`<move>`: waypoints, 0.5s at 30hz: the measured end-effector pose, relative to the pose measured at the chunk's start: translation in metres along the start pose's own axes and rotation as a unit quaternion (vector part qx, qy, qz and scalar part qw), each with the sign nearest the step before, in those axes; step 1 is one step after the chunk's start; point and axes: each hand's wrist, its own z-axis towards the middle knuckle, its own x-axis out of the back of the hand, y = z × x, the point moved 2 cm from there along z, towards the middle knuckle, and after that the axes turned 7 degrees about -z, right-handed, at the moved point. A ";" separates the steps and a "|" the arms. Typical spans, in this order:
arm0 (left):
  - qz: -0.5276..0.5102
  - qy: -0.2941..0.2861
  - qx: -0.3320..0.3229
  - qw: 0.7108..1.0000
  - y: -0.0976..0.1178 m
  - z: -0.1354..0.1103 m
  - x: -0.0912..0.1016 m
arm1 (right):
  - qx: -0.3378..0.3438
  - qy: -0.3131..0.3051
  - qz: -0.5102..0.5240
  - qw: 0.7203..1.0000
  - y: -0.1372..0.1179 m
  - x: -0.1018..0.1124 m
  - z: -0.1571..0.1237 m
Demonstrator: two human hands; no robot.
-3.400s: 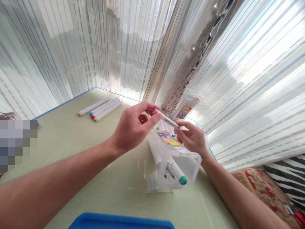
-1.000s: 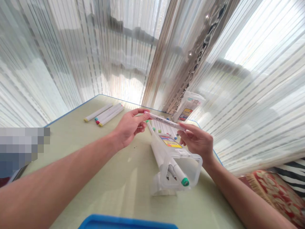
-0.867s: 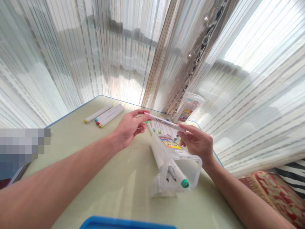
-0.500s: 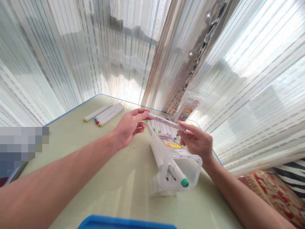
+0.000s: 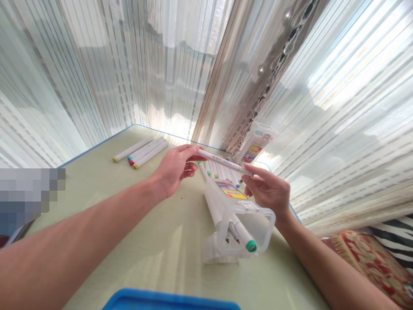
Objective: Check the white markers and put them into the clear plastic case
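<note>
Between both hands a white marker (image 5: 222,161) with dark print is held level above the table. My left hand (image 5: 176,170) pinches its left end, while my right hand (image 5: 269,189) pinches the right end; the fingers cover both tips. Right below lies a clear plastic case (image 5: 213,202) with a yellow label, its open end facing me. Inside it are a marker with a green cap (image 5: 251,246) and two dark-tipped pens or pencils. Behind the case several white markers (image 5: 214,170) with green and blue ends lie side by side, partly hidden by the held one.
On the far left of the pale green table (image 5: 155,241) lie several white markers (image 5: 140,153) with yellow, red and teal ends. A second clear case (image 5: 256,144) stands at the back by the string curtain (image 5: 167,64). A blue tray edge (image 5: 171,299) shows in front.
Both hands still grip the marker by its ends, almost unmoved. The marker appears slightly turned, as its print looks different. The view has shifted a little.
</note>
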 end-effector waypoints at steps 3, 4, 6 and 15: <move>0.002 -0.002 0.009 1.000 0.000 0.001 0.001 | -0.002 0.004 0.001 1.000 0.000 0.000 0.000; 0.006 -0.004 0.013 1.000 0.000 0.001 0.002 | -0.003 0.006 0.003 1.000 0.001 0.000 0.001; 0.013 -0.009 0.018 1.000 0.000 0.001 0.002 | -0.004 0.009 0.005 1.000 0.001 0.001 0.001; 0.017 0.001 0.024 1.000 -0.001 0.002 0.003 | -0.018 0.008 -0.001 1.000 0.000 0.002 0.001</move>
